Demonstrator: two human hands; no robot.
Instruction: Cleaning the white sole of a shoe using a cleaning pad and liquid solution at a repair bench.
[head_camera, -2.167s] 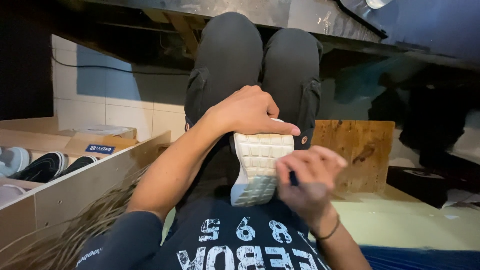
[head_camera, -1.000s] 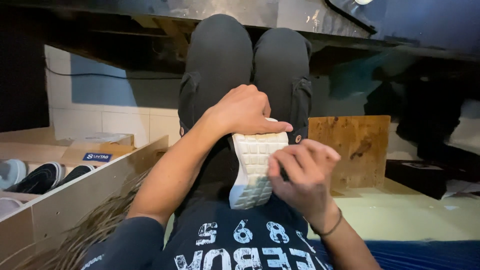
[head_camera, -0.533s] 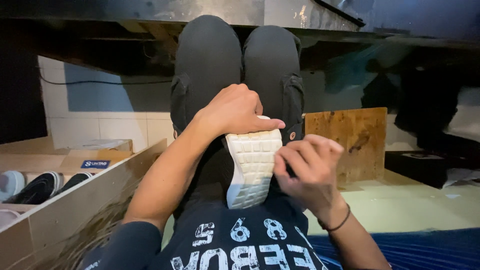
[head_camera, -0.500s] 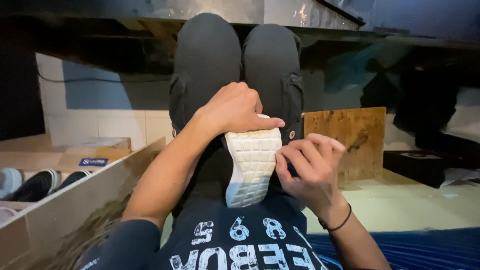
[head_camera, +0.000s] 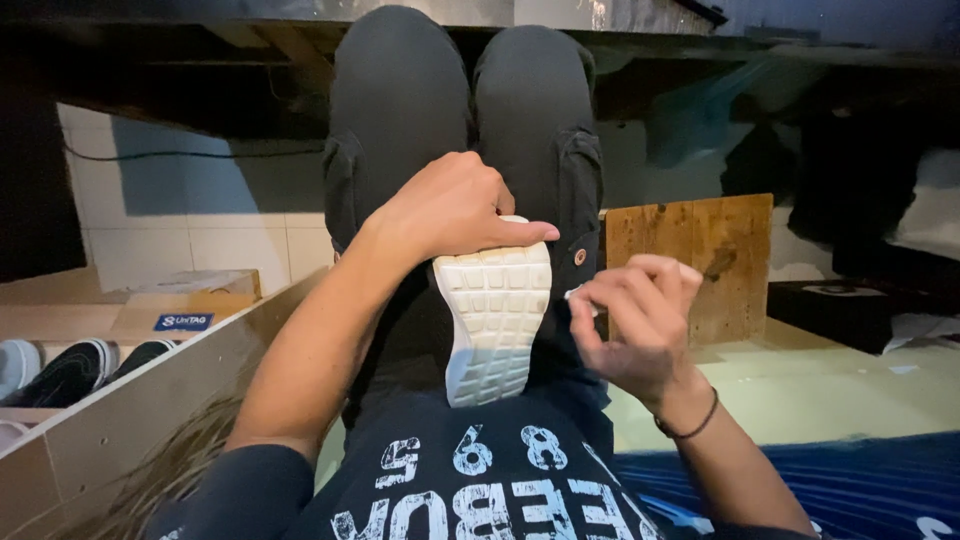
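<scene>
The left hand (head_camera: 450, 208) grips the toe end of a white-soled shoe (head_camera: 492, 320) (sole up) on the lap; the right hand (head_camera: 635, 325) pinches something small and white beside the sole's right edge.

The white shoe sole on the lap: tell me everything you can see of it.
The shoe lies sole-up along the person's lap, between the thighs of dark trousers. Only the sole shows: off-white, rubbery-looking, moulded in a grid of raised squares, narrower at the near end. The upper is hidden. The left hand presses over its far end, thumb lying across the sole's edge. The right hand is beside its right edge, fingertips pinched on something small and pale; whether it touches the shoe cannot be told.
</scene>
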